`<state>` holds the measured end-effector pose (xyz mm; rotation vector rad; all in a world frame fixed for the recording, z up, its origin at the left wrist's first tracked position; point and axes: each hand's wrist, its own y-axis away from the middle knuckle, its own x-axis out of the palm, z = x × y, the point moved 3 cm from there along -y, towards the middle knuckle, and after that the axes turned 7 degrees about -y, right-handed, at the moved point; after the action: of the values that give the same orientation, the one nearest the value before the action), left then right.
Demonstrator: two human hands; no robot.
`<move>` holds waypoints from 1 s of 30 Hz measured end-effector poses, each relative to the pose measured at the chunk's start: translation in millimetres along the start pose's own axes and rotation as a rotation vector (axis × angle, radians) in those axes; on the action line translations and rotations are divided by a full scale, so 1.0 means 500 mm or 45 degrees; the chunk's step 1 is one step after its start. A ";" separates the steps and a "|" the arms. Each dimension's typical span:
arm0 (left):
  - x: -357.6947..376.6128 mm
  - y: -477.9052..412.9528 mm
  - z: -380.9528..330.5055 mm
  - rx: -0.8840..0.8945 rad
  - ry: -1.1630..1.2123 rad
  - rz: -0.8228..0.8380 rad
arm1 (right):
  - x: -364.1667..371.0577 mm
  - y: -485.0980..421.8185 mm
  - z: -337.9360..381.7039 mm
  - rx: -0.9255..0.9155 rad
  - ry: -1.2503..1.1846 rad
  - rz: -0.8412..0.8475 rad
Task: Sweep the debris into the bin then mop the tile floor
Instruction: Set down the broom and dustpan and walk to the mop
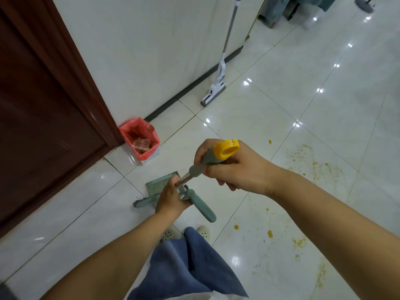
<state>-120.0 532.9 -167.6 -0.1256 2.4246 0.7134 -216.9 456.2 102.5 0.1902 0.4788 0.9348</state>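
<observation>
At the left, beside the brown door (43, 105), the small bin (149, 154) with its red bag stands on the tile floor (281, 100), and some wrappers already lie in it. Just to its right the green dustpan (160, 182) lies flat on the floor. Above the dustpan the left hand (171, 199) has its fingers curled round the thin metal shaft (184, 180) of a long handle. Higher on this handle, the right hand (233, 169) wraps the grey grip under the yellow cap (226, 149), with fingers pressed together. I cannot tell to which tool the teal piece (202, 205) under the hands belongs.

The mop (216, 85) leans on the wall further back. The debris (313, 167), yellow crumbs and spots, is at the right, well apart from the bin.

I think some spots are wet, so sweeping may smear them. The bin opening is narrow, so tipping the dustpan too quickly could spill beside it.
</observation>
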 end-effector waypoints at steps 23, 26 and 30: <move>0.028 -0.012 -0.031 0.022 -0.141 0.042 | -0.037 0.006 -0.005 -0.002 -0.013 0.055; 0.013 0.000 -0.040 -0.013 -0.146 0.010 | -0.033 0.003 0.002 -0.008 -0.019 0.101; -0.005 0.006 -0.053 -0.041 -0.159 0.032 | -0.040 -0.015 -0.002 -0.003 -0.062 0.076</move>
<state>-132.4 521.4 -147.0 -0.0614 2.3000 0.7491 -221.7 435.7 105.1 0.2255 0.4291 0.9867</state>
